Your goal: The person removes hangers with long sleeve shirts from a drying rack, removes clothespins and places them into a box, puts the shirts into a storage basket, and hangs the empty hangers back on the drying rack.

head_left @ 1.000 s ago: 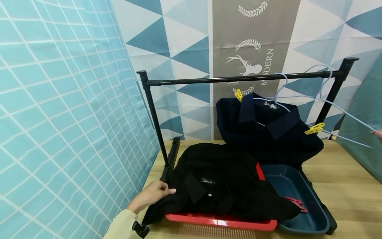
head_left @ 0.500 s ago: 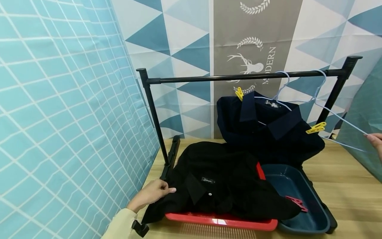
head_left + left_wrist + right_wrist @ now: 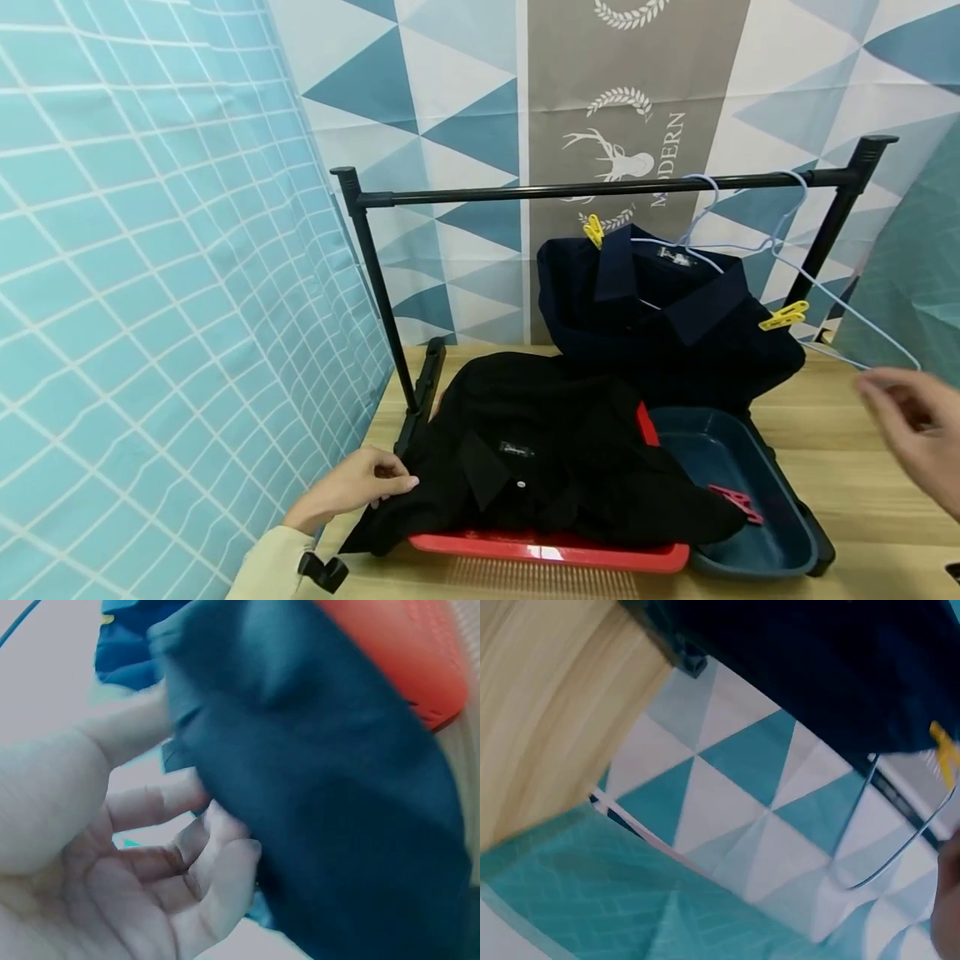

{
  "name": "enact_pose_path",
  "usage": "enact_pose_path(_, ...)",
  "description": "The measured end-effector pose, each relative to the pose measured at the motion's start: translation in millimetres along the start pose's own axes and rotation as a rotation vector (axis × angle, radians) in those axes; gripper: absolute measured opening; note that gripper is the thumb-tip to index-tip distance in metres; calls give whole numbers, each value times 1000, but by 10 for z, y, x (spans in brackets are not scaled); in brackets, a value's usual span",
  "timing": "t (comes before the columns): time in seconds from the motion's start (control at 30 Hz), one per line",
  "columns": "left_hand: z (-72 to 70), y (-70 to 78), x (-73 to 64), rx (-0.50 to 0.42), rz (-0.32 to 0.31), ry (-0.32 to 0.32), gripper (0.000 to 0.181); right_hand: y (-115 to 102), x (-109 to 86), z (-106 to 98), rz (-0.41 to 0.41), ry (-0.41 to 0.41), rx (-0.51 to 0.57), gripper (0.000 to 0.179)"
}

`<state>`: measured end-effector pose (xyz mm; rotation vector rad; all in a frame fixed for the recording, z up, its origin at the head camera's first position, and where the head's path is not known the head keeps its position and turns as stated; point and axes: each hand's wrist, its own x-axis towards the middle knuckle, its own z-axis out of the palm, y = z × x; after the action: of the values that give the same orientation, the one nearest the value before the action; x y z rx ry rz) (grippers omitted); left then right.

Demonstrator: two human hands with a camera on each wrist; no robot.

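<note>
A black shirt (image 3: 585,450) with a collar lies spread over a red basket (image 3: 547,552). My left hand (image 3: 367,479) pinches its left edge, thumb on top; up close in the left wrist view, curled fingers (image 3: 229,892) meet the dark cloth. From the black rail (image 3: 525,193) hangs a navy shirt (image 3: 637,333) on a light blue hanger, with yellow clothespins (image 3: 784,316) at its shoulders. Beside it, a second light blue hanger (image 3: 847,308) hangs bare on the rail. My right hand (image 3: 918,425), blurred and loosely bent, is just below that hanger's right end, holding nothing.
A dark blue basin (image 3: 780,533) stands right of the red basket, partly under the black shirt. Pink clothespins (image 3: 738,503) lie in it. The rack's left post (image 3: 382,292) rises behind my left hand. A patterned cloth backs the wooden table (image 3: 847,450).
The bare hanger has been hooked over the rail and shifted left. My right hand has let go of its end and come lower and further into view. My left hand stays at the black shirt's edge.
</note>
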<state>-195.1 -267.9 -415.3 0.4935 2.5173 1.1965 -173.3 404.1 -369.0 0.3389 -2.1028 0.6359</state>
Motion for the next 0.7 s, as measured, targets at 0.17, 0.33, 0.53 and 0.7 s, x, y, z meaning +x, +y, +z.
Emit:
enact_pose_path(0.17,-108,-80,-70,36,89,-67,26,-287,-192,227,-141,-502,-9,21)
enact_pose_path(0.33,-128,-93,-100,71,59,-112,46,-446,-364,502,-142,-905,209,33)
enact_pose_path(0.53,-31,-101,-119,19,21,-103,41,-534,-501,747,-132,-1109,318,54)
enact_pose_path(0.7,44,-131,-131,-124,-26,-62,33,-551,-623,894,-146,-1089,403,21)
